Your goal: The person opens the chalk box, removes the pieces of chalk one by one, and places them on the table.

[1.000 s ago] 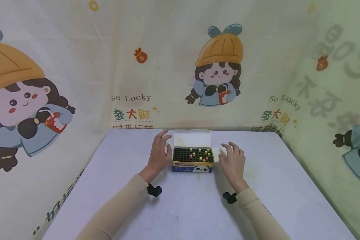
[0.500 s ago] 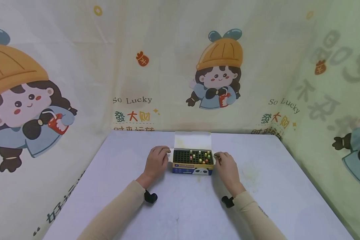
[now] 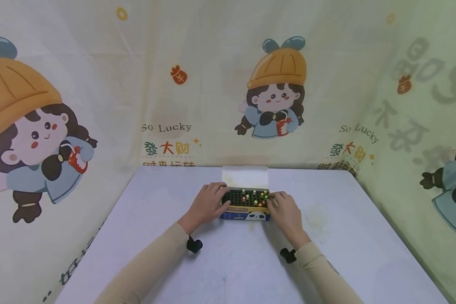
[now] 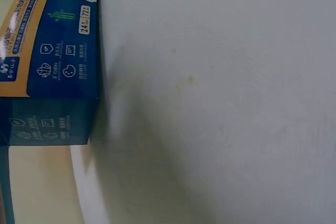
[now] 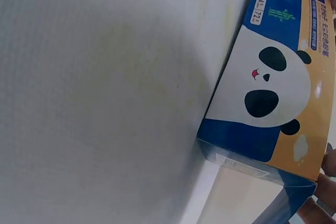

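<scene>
A blue and yellow chalk box (image 3: 243,214) with a panda on its front stands on the table with its lid raised at the back. Its black holder (image 3: 235,197) carries several coloured chalks on the right side. My left hand (image 3: 206,205) grips the left end, its fingers at the back corner and its thumb by the front edge. At the right end, my right hand (image 3: 286,215) holds the box with curled fingers. The right wrist view shows right-hand fingers (image 5: 328,186) at the top corner, beside a blue-edged end panel. Left-hand contact is mostly hidden in the left wrist view.
The white lid (image 3: 245,176) leans up behind the box. A pale table (image 3: 228,261) extends around it, with a printed cloth backdrop (image 3: 209,97) at the back and sides.
The left hand has moved right, from beside the box's left end onto that end. The right hand has closed in slightly at the right end. The box has shifted slightly right.
</scene>
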Action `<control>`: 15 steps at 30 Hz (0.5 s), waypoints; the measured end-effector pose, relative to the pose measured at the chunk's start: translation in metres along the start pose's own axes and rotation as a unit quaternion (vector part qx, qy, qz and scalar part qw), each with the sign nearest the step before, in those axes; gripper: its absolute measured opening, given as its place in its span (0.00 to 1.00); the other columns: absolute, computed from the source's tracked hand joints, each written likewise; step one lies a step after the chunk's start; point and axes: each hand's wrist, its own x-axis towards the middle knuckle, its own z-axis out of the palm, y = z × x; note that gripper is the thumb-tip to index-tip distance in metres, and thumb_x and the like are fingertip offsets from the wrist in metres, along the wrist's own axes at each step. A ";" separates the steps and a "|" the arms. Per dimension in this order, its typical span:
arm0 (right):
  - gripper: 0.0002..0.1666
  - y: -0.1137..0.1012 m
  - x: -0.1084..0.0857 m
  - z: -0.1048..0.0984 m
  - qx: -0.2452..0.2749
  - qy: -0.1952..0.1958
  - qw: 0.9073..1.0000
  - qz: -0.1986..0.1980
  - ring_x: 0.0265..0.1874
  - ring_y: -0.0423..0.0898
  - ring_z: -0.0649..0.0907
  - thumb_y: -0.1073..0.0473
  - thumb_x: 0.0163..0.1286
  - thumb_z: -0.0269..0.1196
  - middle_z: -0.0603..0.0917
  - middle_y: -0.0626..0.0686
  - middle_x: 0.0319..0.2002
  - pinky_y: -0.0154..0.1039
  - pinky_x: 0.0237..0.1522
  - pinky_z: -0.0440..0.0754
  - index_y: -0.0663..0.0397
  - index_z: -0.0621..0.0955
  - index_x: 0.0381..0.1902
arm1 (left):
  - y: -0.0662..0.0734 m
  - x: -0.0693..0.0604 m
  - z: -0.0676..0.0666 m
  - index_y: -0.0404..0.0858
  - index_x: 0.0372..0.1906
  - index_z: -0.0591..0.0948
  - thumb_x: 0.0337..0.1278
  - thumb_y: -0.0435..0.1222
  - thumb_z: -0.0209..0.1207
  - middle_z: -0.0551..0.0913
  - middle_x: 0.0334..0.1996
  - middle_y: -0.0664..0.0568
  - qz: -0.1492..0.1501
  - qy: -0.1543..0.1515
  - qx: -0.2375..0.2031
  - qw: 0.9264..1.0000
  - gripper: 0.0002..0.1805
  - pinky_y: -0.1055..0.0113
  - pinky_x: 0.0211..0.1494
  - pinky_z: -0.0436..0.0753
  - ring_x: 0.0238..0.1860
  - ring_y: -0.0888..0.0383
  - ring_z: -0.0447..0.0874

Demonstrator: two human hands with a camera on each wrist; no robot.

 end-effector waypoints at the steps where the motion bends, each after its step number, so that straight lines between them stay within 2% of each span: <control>1: 0.13 0.000 0.000 0.000 -0.004 -0.001 1.000 -0.004 0.50 0.58 0.84 0.52 0.74 0.66 0.87 0.57 0.52 0.55 0.43 0.86 0.53 0.87 0.49 | 0.001 0.001 -0.001 0.44 0.65 0.79 0.75 0.54 0.54 0.79 0.64 0.47 0.000 -0.017 0.007 1.000 0.25 0.47 0.62 0.79 0.64 0.48 0.78; 4: 0.13 0.001 -0.001 0.000 -0.008 -0.002 1.000 -0.011 0.52 0.58 0.84 0.51 0.74 0.67 0.86 0.56 0.53 0.56 0.44 0.86 0.51 0.88 0.48 | 0.004 0.006 -0.007 0.45 0.71 0.75 0.77 0.59 0.49 0.72 0.72 0.44 -0.015 -0.082 0.007 0.996 0.31 0.45 0.65 0.78 0.67 0.45 0.76; 7: 0.13 0.001 -0.001 -0.001 -0.010 -0.010 1.000 -0.017 0.53 0.57 0.83 0.51 0.73 0.68 0.86 0.55 0.54 0.56 0.45 0.86 0.51 0.88 0.48 | 0.009 0.009 -0.010 0.45 0.77 0.68 0.78 0.61 0.45 0.63 0.79 0.42 -0.040 -0.149 -0.011 0.988 0.35 0.43 0.68 0.75 0.71 0.42 0.73; 9: 0.13 0.000 0.000 -0.001 -0.016 -0.017 1.000 -0.018 0.54 0.57 0.83 0.50 0.73 0.68 0.86 0.55 0.55 0.55 0.45 0.86 0.51 0.87 0.49 | 0.012 0.011 -0.011 0.46 0.80 0.64 0.78 0.62 0.43 0.57 0.81 0.42 -0.053 -0.180 -0.018 0.982 0.37 0.43 0.70 0.73 0.73 0.41 0.71; 12: 0.14 -0.001 0.001 -0.002 -0.022 -0.025 0.999 -0.016 0.54 0.57 0.83 0.51 0.74 0.67 0.86 0.55 0.56 0.55 0.45 0.86 0.52 0.87 0.50 | 0.016 0.014 -0.010 0.48 0.82 0.60 0.78 0.63 0.42 0.53 0.83 0.42 -0.065 -0.201 -0.020 0.977 0.39 0.41 0.72 0.70 0.75 0.40 0.66; 15: 0.15 -0.003 0.003 -0.003 -0.025 -0.033 0.999 -0.012 0.53 0.57 0.84 0.52 0.73 0.67 0.86 0.55 0.56 0.55 0.45 0.87 0.52 0.87 0.52 | 0.018 0.019 -0.008 0.49 0.82 0.61 0.76 0.65 0.42 0.52 0.83 0.42 -0.074 -0.207 -0.027 0.975 0.40 0.39 0.72 0.69 0.77 0.36 0.61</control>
